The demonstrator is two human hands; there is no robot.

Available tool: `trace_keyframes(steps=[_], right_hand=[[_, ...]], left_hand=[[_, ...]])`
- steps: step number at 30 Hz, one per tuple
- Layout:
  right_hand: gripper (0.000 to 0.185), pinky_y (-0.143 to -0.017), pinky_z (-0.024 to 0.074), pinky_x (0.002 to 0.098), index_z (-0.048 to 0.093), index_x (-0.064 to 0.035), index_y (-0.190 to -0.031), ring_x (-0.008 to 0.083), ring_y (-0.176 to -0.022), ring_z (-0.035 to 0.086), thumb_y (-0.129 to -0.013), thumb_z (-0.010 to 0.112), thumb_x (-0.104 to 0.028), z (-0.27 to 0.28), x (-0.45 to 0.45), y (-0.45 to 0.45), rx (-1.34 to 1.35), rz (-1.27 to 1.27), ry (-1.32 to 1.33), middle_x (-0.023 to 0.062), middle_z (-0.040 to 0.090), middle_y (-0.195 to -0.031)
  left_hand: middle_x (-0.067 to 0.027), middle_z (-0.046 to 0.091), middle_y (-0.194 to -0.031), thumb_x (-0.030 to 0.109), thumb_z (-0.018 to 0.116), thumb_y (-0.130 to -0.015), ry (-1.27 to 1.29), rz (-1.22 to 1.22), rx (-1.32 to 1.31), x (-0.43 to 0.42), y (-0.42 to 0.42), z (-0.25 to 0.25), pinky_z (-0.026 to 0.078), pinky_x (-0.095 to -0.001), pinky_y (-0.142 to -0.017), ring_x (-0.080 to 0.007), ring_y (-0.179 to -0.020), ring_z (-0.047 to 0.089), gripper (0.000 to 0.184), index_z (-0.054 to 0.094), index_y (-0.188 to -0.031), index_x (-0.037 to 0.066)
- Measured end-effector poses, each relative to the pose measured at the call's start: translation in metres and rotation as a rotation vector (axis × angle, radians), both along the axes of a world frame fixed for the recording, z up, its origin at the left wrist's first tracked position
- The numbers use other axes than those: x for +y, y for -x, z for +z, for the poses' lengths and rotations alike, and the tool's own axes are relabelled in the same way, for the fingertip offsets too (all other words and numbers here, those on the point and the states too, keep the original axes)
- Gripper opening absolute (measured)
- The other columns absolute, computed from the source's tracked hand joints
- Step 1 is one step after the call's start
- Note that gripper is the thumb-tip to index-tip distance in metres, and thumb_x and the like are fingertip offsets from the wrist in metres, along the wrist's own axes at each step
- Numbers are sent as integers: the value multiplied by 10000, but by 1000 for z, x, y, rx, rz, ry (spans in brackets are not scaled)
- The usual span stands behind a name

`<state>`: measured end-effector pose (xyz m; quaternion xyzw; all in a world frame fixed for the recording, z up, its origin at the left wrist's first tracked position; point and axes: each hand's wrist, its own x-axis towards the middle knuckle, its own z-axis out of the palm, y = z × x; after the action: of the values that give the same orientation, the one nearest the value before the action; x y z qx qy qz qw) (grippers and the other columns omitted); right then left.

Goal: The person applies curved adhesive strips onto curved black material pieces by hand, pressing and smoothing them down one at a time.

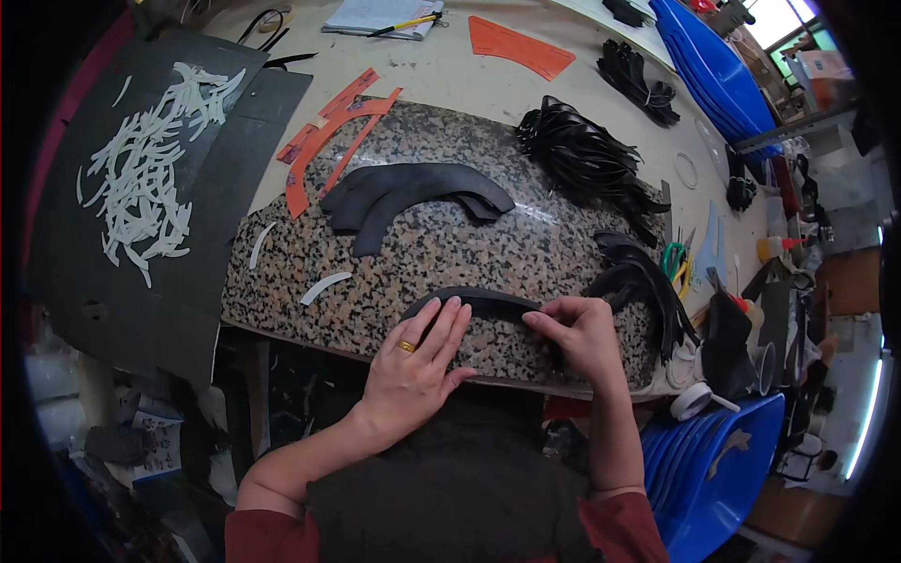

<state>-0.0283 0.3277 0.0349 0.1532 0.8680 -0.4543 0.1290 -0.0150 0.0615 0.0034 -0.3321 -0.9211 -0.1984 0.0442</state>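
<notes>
Perhaps workshop (854, 357) beyond | speckled slab (441, 255) | left hand (416, 361) flat on, right hand (587, 340) pinching strip (493, 302)

Curved black strip (490, 303) on speckled slab (422, 239)

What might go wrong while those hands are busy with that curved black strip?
The curved black strip might twist or slip if the left hand, laid flat-fingered on it, and the right hand, pinching near one end, pull unevenly. The left hand could also knock the loose white piece nearby, and the right might disturb the black strips close beside it.
</notes>
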Motion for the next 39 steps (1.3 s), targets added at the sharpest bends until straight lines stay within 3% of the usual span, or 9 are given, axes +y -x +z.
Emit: trace_keyframes(steps=[3, 6, 9, 13, 16, 19, 25, 33, 39], right_hand=[[265, -570, 489, 300, 796, 6, -867, 113, -575, 642, -865, 858, -251, 0, -6, 3, -3, -31, -3, 78, 730, -668], [291, -552, 495, 284, 736, 19, -823, 101, -572, 647, -849, 872, -237, 8, -12, 5, -5, 46, -275, 70, 673, -610], [269, -598, 532, 391, 721, -29, -845, 267, -594, 674, -835, 865, -257, 15, -9, -21, 217, 214, -460, 127, 647, -647], [231, -601, 540, 361, 729, -26, -905, 245, -628, 697, -850, 855, -212, 11, 9, -42, 335, 207, -297, 114, 693, -713], [195, -570, 496, 291, 709, 4, -901, 102, -599, 626, -884, 837, -141, 1, 11, -46, 329, 49, -135, 48, 663, -671], [211, -546, 461, 261, 719, 5, -912, 45, -604, 578, -938, 811, -184, 1, 15, -43, 193, -20, -47, -9, 655, -677], [284, -521, 464, 215, 717, -11, -860, 48, -568, 609, -981, 781, -259, 8, 20, -35, -178, -178, 187, -22, 658, -687], [347, -509, 510, 252, 741, 27, -902, 96, -535, 658, -984, 769, -309, 2, 26, -31, -243, -172, 197, 53, 700, -673], [373, -532, 535, 284, 742, 26, -857, 128, -527, 668, -973, 774, -327, 3, 24, -31, -238, -175, 143, 73, 701, -647]], left_hand=[[-100, 536, -1458, 520, 697, -926, 74, 32, 73, 12, 0, 5, 408, -418, -1102, -286, -1331, 488, 746, 534, -1535, 122], [-102, 565, -1330, 547, 670, -939, 97, 33, 72, 24, 8, 12, 402, -412, -1090, -291, -1254, 499, 700, 581, -1488, 123], [-108, 560, -1298, 521, 700, -922, 99, -13, 70, 29, 15, 16, 410, -441, -1102, -308, -1208, 504, 680, 612, -1448, 98], [-120, 559, -1374, 449, 754, -898, -2, -106, 81, 31, 23, 8, 428, -470, -1119, -319, -1243, 516, 680, 613, -1433, 53], [-115, 547, -1456, 398, 764, -899, -100, -176, 15, 34, 24, 6, 419, -466, -1149, -315, -1321, 507, 687, 586, -1451, 30], [-98, 520, -1545, 388, 745, -918, -88, -229, 28, 36, 20, 1, 401, -471, -1168, -298, -1400, 487, 691, 557, -1486, 42], [-88, 540, -1521, 403, 722, -941, -14, -165, 76, 44, 17, -1, 390, -476, -1170, -285, -1391, 494, 665, 561, -1496, 75], [-109, 560, -1483, 420, 731, -933, 66, -224, 148, 63, 22, 0, 424, -453, -1144, -288, -1372, 509, 637, 592, -1484, 132], [-130, 555, -1486, 519, 751, -863, 31, -190, 103, 66, 17, 0, 439, -442, -1134, -305, -1352, 536, 789, 552, -1524, 139]])
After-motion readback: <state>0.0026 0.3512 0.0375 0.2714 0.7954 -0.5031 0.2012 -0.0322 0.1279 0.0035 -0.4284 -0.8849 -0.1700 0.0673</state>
